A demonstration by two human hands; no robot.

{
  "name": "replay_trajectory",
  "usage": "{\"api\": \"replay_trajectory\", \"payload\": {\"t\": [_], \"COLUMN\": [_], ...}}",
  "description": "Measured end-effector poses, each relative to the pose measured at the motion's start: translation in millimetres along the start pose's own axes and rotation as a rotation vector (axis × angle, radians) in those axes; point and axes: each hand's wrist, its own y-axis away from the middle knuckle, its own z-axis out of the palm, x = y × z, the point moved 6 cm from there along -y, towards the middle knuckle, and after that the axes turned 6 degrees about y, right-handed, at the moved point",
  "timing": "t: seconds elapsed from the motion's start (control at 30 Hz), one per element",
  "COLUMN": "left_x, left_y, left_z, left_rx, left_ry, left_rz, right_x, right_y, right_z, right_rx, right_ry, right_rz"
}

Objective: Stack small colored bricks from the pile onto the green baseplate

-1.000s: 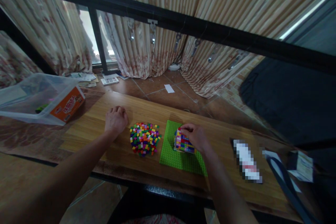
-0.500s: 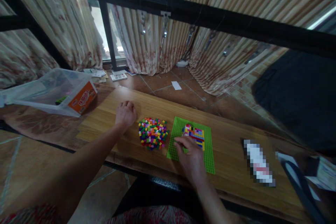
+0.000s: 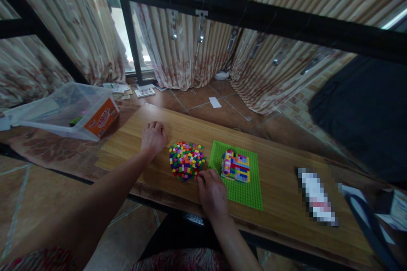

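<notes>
A heap of small coloured bricks [image 3: 186, 161] lies on the wooden table [image 3: 280, 178]. Right of it lies a green baseplate [image 3: 241, 190] carrying a multicoloured brick block [image 3: 235, 165]. My left hand [image 3: 153, 138] rests on the table just left of the heap, fingers curled into a loose fist with nothing seen in it. My right hand [image 3: 211, 192] lies at the heap's near right edge, over the baseplate's left corner, fingertips bunched against the bricks; whether they pinch a brick is hidden.
A clear plastic tub [image 3: 63, 110] with an orange label stands at the far left. A blurred-out flat object [image 3: 318, 197] and a dark strap [image 3: 365, 224] lie at the right. Curtains [image 3: 197, 51] and a black bar [image 3: 222, 8] run behind; papers [image 3: 144, 92] lie on the tiled floor.
My right hand left the brick block, drew back toward me and slid left to the edge of the loose heap. My left hand stayed put. The view shifted slightly.
</notes>
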Motion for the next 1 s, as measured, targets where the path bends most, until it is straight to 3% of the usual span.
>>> {"api": "replay_trajectory", "payload": {"t": [0.23, 0.47, 0.6, 0.73, 1.0], "left_x": [0.5, -1.8, -3.0, -2.4, -1.6], "left_y": [0.0, -1.1, -1.1, -0.9, -1.2], "left_z": [-0.8, 0.9, 1.6, 1.0, 0.1], "left_rx": [0.008, 0.029, 0.042, 0.04, 0.027], "left_ry": [-0.001, -0.02, -0.027, -0.041, -0.019], "left_rz": [0.003, 0.028, 0.029, 0.024, 0.019], "right_x": [1.5, 28.7, 62.7, 85.8, 87.6], "right_y": [4.0, 0.1, -17.4, -40.5, -65.7], "right_z": [-12.3, -54.2, -75.5, -83.6, -77.7], "right_rx": [-0.008, 0.127, 0.221, 0.238, 0.129], "right_ry": [-0.225, -0.438, -0.386, -0.262, -0.032], "right_rz": [0.08, 0.216, 0.256, 0.254, 0.162]}}
